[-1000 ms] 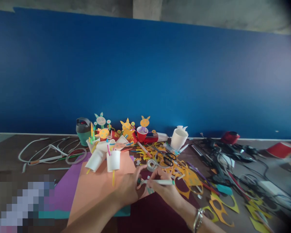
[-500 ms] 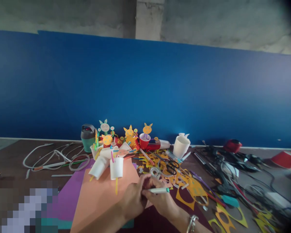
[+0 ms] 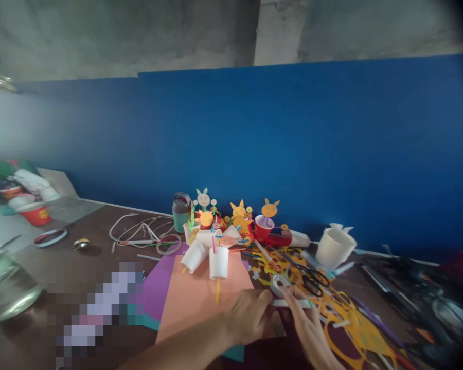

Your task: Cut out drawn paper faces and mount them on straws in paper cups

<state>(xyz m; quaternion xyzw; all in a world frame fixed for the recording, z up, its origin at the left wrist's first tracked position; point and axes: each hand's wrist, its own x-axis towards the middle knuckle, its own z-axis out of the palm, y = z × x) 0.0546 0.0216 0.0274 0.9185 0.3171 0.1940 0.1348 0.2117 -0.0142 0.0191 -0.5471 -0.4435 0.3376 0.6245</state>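
My left hand (image 3: 249,314) is closed above the right edge of the orange paper (image 3: 200,298), its fingers curled at the left end of a white marker (image 3: 293,303) with a green tip. Fingers of my right hand (image 3: 303,313) are pressed on that marker. A small piece of pinkish paper (image 3: 273,329) lies below the hands. Just beyond them is a roll of tape (image 3: 280,284). White paper cups (image 3: 218,262) with straws stand or lie on the orange paper, and black-handled scissors (image 3: 314,281) rest to the right.
Yellow paper scraps (image 3: 362,329) spread across the right side. Behind are animal-faced cup figures (image 3: 270,209), a lidded bottle (image 3: 182,213) and a large white cup (image 3: 335,247). White cables (image 3: 139,231) lie at left, dark cables (image 3: 409,288) at far right, a glass bowl (image 3: 10,288) at far left.
The view has swung left, so the table's contents sit further right and the bowl has come into sight. My hands have moved apart somewhat, and the marker lies between them.
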